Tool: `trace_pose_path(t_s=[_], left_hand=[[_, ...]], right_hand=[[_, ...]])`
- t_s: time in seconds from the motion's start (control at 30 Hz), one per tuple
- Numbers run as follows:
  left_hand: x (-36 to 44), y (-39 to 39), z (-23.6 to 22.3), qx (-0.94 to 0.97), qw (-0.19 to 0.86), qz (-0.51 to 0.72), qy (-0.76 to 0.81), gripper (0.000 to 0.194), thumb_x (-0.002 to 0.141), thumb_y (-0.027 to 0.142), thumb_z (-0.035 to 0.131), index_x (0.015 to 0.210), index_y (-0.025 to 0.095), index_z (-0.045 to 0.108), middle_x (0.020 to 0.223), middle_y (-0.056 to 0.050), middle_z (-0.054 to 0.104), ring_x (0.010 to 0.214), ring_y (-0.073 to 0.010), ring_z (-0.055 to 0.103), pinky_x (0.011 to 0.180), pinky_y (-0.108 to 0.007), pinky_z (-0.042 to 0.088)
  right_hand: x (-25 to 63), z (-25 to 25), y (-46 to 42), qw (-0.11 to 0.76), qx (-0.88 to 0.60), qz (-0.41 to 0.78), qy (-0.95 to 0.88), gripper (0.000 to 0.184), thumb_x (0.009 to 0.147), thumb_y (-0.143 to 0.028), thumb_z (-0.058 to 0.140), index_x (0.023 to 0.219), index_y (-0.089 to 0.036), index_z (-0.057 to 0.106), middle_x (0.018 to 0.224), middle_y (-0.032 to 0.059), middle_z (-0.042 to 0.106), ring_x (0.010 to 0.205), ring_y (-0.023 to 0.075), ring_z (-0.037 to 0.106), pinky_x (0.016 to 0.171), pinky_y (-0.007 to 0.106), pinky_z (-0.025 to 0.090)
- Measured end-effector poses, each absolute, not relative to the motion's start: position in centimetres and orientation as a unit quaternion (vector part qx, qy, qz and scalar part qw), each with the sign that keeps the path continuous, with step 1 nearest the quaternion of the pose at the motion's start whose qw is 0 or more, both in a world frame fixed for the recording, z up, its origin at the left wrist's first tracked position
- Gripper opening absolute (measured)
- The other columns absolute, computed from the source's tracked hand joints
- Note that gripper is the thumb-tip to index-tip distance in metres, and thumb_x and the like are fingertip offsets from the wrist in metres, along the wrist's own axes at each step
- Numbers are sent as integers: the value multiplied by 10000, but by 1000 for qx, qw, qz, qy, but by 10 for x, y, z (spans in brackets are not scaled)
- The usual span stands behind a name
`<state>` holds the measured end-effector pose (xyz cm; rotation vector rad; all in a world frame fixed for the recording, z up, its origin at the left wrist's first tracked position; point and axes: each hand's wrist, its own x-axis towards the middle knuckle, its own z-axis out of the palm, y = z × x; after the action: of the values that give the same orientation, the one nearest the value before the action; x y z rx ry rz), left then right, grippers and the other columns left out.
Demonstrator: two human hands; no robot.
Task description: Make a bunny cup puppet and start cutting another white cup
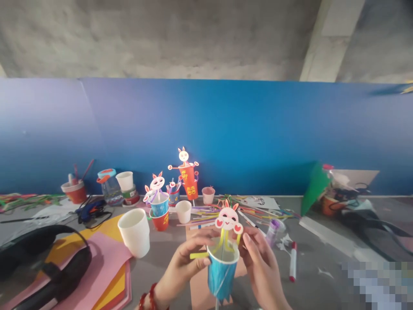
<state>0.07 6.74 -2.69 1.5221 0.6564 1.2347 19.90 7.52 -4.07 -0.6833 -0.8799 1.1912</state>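
Observation:
Both hands hold a blue paper cup (222, 275) low in the middle of the view. A paper rabbit face (228, 218) on a yellow strip (221, 240) stands up out of it. My left hand (185, 269), with a red bead bracelet at the wrist, grips the cup's left side and pinches a yellow strip end (199, 255). My right hand (261, 267) closes round the cup's right rim, thumb near the yellow strip.
A white paper cup (134, 232) stands left of the hands. Finished rabbit cup figures (158, 202) (187, 174) stand at the back by the blue wall. Coloured strips (206, 213), a marker (293, 260), pink and yellow paper sheets (103, 262) and a black headset (48, 262) lie around.

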Motion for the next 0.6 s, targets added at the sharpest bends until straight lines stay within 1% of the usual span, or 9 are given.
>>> trace_pose_path(t_s=[0.1,0.17,0.23,0.33,0.4,0.5,0.57,0.6], left_hand=[[-1,67,-32,595,489,562,301,221,860,341,724,1061,256,760,1362,-118,628,1345,-358,476,1067,-467,438],[-3,67,-33,597,476,568,306,204,862,320,723,1051,258,767,1374,-116,621,1354,-358,465,1079,-471,427],[-5,66,-32,607,470,566,300,190,863,300,723,1042,264,776,1368,-112,628,1366,-355,452,1093,-476,409],[-6,65,-35,596,470,587,280,180,871,300,716,1038,289,781,1338,-95,655,1369,-342,449,1094,-482,403],[-5,63,-38,579,469,608,275,165,869,305,721,1020,292,786,1308,-87,676,1342,-333,476,1092,-477,404],[1,60,-40,543,473,630,292,191,873,291,719,1058,296,764,1255,-75,702,1270,-307,543,1081,-445,415],[5,57,-38,517,476,646,298,200,877,269,714,1074,292,738,1235,-65,702,1238,-291,564,1071,-420,422],[7,56,-36,508,474,655,297,168,881,261,708,1045,282,733,1217,-62,701,1224,-287,570,1060,-409,429]], right_hand=[[192,-42,72,641,-264,533,-486,468,788,-513,764,1162,-252,659,1146,109,726,1033,298,680,829,369,568],[185,-42,68,612,-243,555,-508,593,737,-524,801,1242,-264,632,1223,116,702,1114,321,654,865,384,562],[178,-43,66,601,-242,573,-501,651,709,-508,828,1276,-266,618,1258,116,692,1166,333,634,883,388,560],[173,-44,66,583,-240,583,-513,618,732,-406,842,1290,-276,609,1301,109,679,1226,326,606,950,397,536],[171,-44,65,588,-236,581,-512,607,744,-362,842,1296,-288,603,1338,106,659,1242,320,599,969,394,529],[168,-45,63,625,-242,562,-485,615,721,-380,856,1282,-296,618,1351,102,652,1224,319,612,938,364,545],[167,-47,62,630,-247,557,-482,597,726,-389,852,1272,-305,626,1319,95,674,1203,313,628,927,350,550],[168,-49,62,625,-246,557,-489,593,734,-385,849,1277,-310,622,1305,94,683,1196,312,634,928,351,552]])
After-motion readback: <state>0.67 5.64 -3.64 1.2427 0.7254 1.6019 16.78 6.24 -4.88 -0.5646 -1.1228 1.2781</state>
